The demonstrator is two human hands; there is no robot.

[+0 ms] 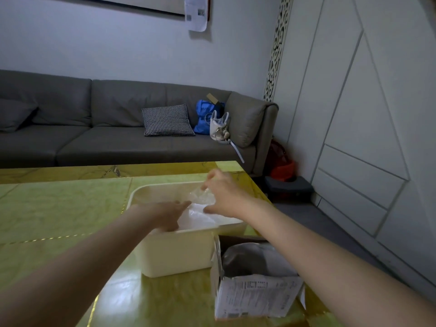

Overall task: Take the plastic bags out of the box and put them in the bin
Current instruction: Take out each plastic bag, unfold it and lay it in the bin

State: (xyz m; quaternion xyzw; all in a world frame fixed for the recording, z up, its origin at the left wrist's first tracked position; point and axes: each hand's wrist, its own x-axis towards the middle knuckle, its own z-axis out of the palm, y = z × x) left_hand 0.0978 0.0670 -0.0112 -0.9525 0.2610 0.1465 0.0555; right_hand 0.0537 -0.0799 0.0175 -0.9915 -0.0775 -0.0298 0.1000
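A cream plastic bin (179, 253) stands on the green table. White and clear plastic bags (200, 217) lie inside it. My left hand (168, 214) reaches into the bin, its straight fingers pressing down on the white bags. My right hand (224, 191) hovers over the bin's far right part and pinches a crumpled clear plastic bag (200, 195). A cardboard box (252, 293) with printed labels stands open to the right of the bin, under my right forearm. Grey plastic bags (252, 258) show inside it.
The green table (59, 220) has gold inlay lines and ends just right of the box. Behind it stands a grey sofa (106, 138) with a checked cushion (167, 120), a blue bag and a white handbag. White wall panels run along the right.
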